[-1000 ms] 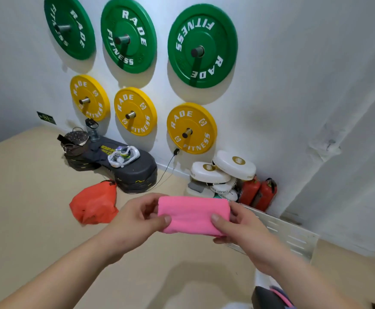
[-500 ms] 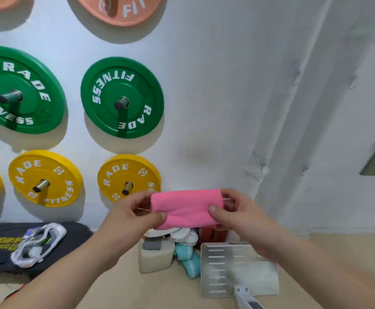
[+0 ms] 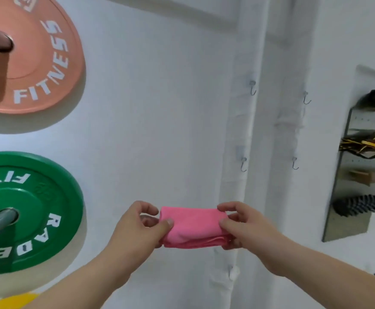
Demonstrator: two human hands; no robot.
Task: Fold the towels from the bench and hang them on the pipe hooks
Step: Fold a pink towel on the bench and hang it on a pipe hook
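Pink folded towel (image 3: 193, 229) held level in front of white wall (image 3: 159, 108), low centre of view. Left hand (image 3: 137, 228) pinching towel's left end, thumb on front, fingers behind: grip clenched on towel. Right hand (image 3: 246, 226) pinching right end same way, grip clenched on towel too. Layered folded edges visible along towel's bottom. Two white wrapped pipes (image 3: 240, 134) running up wall just behind and above towel. Four metal hooks on pipes: upper left hook (image 3: 252, 88), upper right hook (image 3: 306, 98), lower left hook (image 3: 243, 165), lower right hook (image 3: 295, 163), all bare. Towel below lower hooks, not touching any. Orange weight plate (image 3: 37, 63) top left on wall, green weight plate (image 3: 32, 210) under it, sliver of yellow plate (image 3: 10, 302) at bottom edge. Metal pegboard panel (image 3: 347, 197) far right with dark items, blurred.
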